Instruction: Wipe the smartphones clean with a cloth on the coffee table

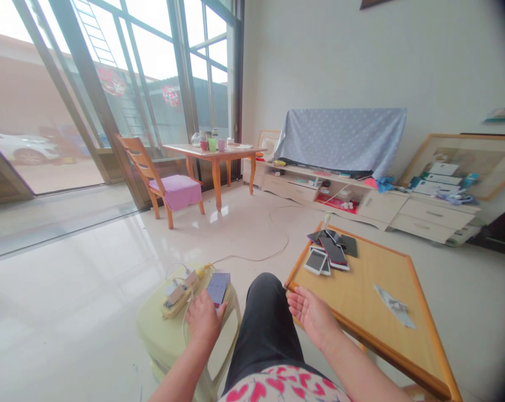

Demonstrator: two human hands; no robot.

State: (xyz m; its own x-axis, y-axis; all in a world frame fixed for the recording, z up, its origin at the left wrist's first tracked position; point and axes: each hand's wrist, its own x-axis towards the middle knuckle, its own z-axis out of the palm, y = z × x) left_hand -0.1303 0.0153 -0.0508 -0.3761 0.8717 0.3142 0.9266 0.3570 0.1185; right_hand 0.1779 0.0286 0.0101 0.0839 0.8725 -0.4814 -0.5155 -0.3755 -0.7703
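My left hand (204, 319) is over the pale green plastic stool (152, 321) at the lower left. Its thumb and fingers are around the lower end of a smartphone (219, 286) with a lit screen. A white cable runs close beside this hand. Left of the phone, a power strip (177, 298) with several plugs lies on the stool. My right hand (311, 314) is beside the near left corner of the low wooden table (361, 279), palm partly turned up. Its fingers are loosely bent and apart, and I see nothing held in them.
Several phones (330, 251) lie piled on the wooden table, with a crumpled clear-and-white wrapper (394, 306) to their right. A cable (273, 254) trails over the floor. Further off are a chair (171, 190), a dining table (216, 153) and a TV cabinet (378, 206).
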